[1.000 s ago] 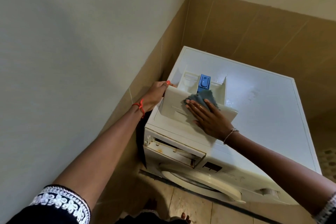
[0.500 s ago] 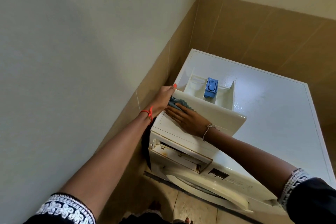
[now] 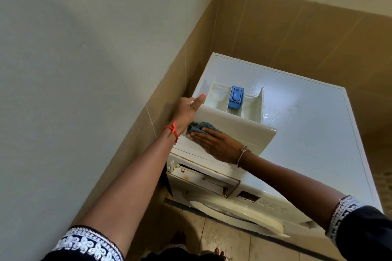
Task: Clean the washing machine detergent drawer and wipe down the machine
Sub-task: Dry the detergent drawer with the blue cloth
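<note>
Blue-grey cloth (image 3: 200, 126) lies on the detergent drawer (image 3: 239, 130) under the right hand (image 3: 218, 146), fingers straight; left hand (image 3: 185, 112) fingers grip its left end.

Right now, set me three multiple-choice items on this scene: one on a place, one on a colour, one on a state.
1. Where does the detergent drawer lie?
A) on top of the washing machine
B) pushed back into the machine's front
C) on the floor

2. What colour is the insert in the drawer?
A) red
B) blue
C) green

3. What is the right hand doing?
A) hanging idle
B) gripping the door
C) pressing the cloth on the drawer front with flat fingers

Answers:
1 A, the drawer rests on the machine's top and its slot below gapes open.
2 B, the insert is plainly blue.
3 C, straight fingers lie on the cloth while the left hand holds the drawer's end.
</note>
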